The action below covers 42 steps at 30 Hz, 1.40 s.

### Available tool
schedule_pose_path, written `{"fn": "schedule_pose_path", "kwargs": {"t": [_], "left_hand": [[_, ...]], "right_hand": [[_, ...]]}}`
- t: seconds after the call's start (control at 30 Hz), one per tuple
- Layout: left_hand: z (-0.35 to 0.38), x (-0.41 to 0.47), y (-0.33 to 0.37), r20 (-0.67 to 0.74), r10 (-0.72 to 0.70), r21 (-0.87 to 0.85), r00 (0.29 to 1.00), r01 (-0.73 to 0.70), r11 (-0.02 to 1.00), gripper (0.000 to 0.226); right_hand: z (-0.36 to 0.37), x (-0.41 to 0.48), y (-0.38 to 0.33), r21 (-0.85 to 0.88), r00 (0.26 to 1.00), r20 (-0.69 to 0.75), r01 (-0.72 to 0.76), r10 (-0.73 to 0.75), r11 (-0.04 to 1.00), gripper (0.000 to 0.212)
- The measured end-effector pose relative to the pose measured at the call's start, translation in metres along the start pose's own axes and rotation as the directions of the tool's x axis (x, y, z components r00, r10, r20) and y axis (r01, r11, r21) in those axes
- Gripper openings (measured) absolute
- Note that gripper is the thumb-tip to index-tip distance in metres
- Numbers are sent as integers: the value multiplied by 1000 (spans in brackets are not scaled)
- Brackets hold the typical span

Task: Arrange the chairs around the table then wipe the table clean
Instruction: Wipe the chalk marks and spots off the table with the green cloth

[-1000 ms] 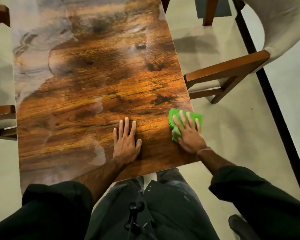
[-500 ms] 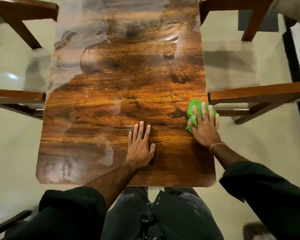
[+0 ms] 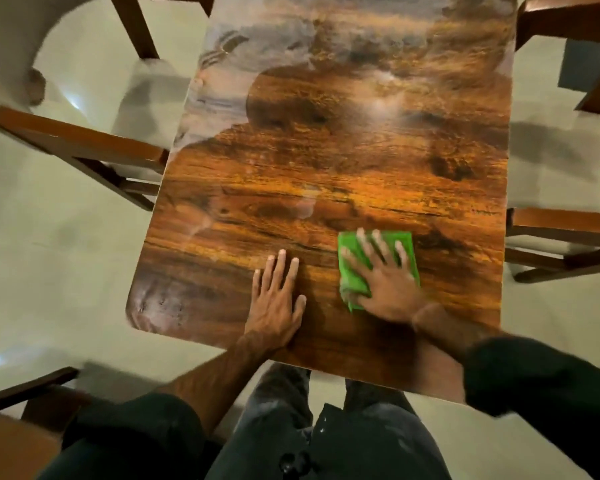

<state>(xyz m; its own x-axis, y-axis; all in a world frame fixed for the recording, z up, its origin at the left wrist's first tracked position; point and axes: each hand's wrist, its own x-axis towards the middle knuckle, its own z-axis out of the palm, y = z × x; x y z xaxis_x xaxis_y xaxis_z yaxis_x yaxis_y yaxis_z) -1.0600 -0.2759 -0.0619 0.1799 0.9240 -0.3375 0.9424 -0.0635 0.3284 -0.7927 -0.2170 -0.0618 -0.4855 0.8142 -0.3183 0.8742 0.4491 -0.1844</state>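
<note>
Wiping step, as we read it. Right hand (image 3: 388,282) lies flat on the green cloth (image 3: 352,275), fingers spread and straight to press a wide patch of it down; no pinch. The cloth sits on the table (image 3: 326,161) in its near-right part, inside the right edge. Left hand (image 3: 274,299) is just left of the cloth, palm down on bare wood, fingers straight and close together, thumb out; we take it as a brace for leaning over the near edge. Chairs look pulled in: left chair (image 3: 84,147) touches or nearly touches the left edge, right chair (image 3: 561,230) sits close at the right edge, and two more, the far-right chair (image 3: 568,15) and the near-left chair (image 3: 25,389), are only partly visible. Hard to make out: the right hand is blurred, the cloth's middle is under the palm, the table's far end is cut off, and we can't tell whether its pale patches are glare or film. All chairs are cropped, and the table legs are hidden.
</note>
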Motion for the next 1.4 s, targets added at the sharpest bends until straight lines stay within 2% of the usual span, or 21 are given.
{"fn": "schedule_pose_path", "kwargs": {"t": [0.1,0.2,0.27,0.43,0.57,0.67,0.8,0.87,0.9,0.97,1.07,1.13,1.23,1.4], "left_hand": [[-7,-9,-30,-35,-54,-43,998,53,998,71],[-13,-20,-60,-71,-80,-63,994,76,995,70],[-16,-25,-77,-90,-95,-71,991,89,993,70],[-27,-27,-103,-123,-125,-85,985,115,990,67],[-34,-25,-113,-124,-92,-65,988,84,994,68],[-33,-23,-115,-114,-66,-61,991,59,996,68],[-31,-24,-116,-94,-39,-65,995,33,997,69],[-31,-26,-119,-89,-37,-68,995,30,997,69],[-30,-26,-120,-87,-32,-70,996,26,997,69],[-28,-26,-125,-84,-28,-69,996,22,997,69],[-31,-25,-127,-88,-52,-76,995,45,996,68],[-34,-25,-128,-110,-78,-94,991,68,993,67],[-38,-27,-132,-158,-116,-115,981,98,988,65],[-45,-36,-154,-208,-234,-168,950,201,965,70]], "right_hand": [[-15,84,-32,109,942,-55,-323,331,940,78],[-26,139,-66,186,879,-50,-458,474,869,75],[-23,154,-94,167,890,-80,-433,450,886,74],[0,120,-167,27,971,-123,-204,206,979,75],[22,63,-207,-13,998,-50,-25,25,1000,85],[39,19,-210,-22,993,-17,118,-118,993,82],[51,-38,-174,-66,977,-31,210,-212,976,75],[50,-54,-146,-101,983,-25,181,-184,978,78],[47,-56,-136,-99,992,-17,119,-121,988,81],[41,-43,-132,-49,995,-17,-96,95,994,87],[28,5,-157,65,910,-62,-407,411,911,77],[21,48,-178,131,871,-61,-477,488,869,75],[6,112,-199,136,897,-101,-416,430,899,74],[-13,205,-245,85,976,-106,-183,192,979,73]]}}
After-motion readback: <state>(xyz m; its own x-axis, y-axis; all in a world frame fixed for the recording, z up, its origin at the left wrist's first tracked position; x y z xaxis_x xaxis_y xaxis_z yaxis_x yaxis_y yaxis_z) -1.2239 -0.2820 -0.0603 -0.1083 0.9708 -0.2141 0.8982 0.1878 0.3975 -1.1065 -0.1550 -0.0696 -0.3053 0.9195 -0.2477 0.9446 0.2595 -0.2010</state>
